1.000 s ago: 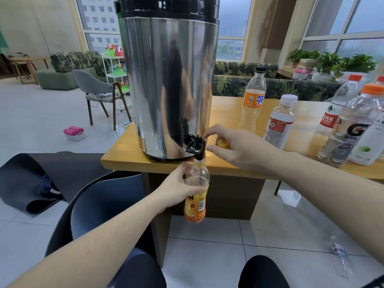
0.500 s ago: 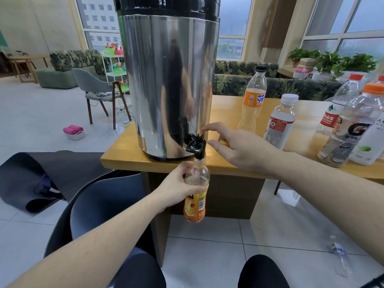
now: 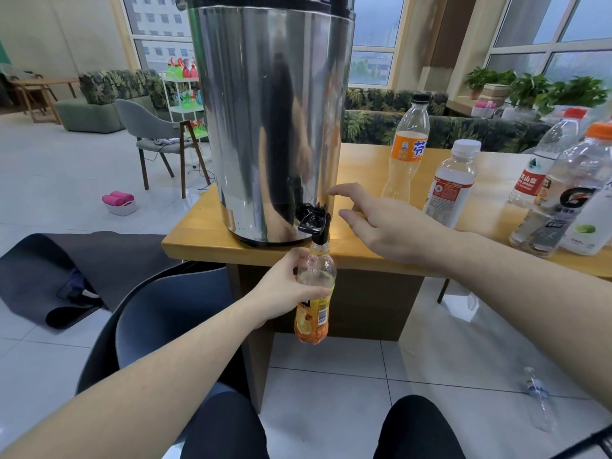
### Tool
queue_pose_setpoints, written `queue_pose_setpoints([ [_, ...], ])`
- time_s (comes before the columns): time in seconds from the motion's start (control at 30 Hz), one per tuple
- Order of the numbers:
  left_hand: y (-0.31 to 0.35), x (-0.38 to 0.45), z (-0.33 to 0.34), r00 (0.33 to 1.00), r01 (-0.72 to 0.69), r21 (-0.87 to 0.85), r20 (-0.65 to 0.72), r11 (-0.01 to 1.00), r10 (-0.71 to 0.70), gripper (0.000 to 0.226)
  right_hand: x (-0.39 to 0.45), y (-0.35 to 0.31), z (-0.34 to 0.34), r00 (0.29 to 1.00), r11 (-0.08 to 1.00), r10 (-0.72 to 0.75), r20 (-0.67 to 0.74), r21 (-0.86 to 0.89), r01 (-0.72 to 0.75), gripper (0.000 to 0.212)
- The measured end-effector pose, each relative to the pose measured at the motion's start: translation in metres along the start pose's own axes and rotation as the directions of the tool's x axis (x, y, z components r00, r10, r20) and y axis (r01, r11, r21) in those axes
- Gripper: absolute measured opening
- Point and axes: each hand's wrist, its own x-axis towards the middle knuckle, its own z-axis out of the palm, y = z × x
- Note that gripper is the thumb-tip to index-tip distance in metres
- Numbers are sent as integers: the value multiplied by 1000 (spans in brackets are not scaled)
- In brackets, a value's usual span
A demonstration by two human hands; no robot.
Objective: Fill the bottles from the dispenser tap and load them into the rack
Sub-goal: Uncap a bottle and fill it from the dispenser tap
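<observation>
Since the tap [image 3: 314,223] hangs just past the table [image 3: 195,241] edge, the left hand [image 3: 281,289] has to hold the small orange-labelled bottle [image 3: 314,293] out in the air below it, fingers wrapped round the upper body so the neck sits right up under the black spout. Makes sense, there's no shelf under there to stand it on. Bottle looks upright and mostly clear up top; I honestly can't tell if water is running.

Right hand [image 3: 381,226] is just right of the tap, fingers loosely spread, index stretched toward the dispenser [image 3: 271,120] wall, not gripping the lever. There's a bit of yellow under the fingers, could be the bottle's cap, can't say for sure and can't say whether it's being held. My guess is it's going for the lever or just letting go of it.

Behind that, the big steel dispenser sits at the near corner of the table so the spout overhangs. Further right on the tabletop: a tall orange soda bottle [image 3: 409,150], a white-capped bottle [image 3: 452,183], then a cluster with a red-capped bottle [image 3: 543,160] and an orange-capped sports bottle [image 3: 569,193], all capped, presumably waiting their turn. No rack in view that I can see.

One clear bottle [image 3: 538,397] is lying on the floor off to the right.
</observation>
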Motion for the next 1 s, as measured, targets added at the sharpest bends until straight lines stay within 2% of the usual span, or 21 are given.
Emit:
queue_pose_setpoints([
  [0.43,-3,0,1,1000,4,-14,-6,1000,-4,64,-2,0,0,1000,1000,2,4,5,-2,42],
  [0.77,-4,0,2,1000,12,4,-15,1000,-12,73,-2,-5,0,1000,1000,-11,22,18,10,42],
  [1.0,-4,0,2,1000,8,13,-22,1000,-8,73,-3,-11,-3,999,1000,-19,41,23,18,52],
])
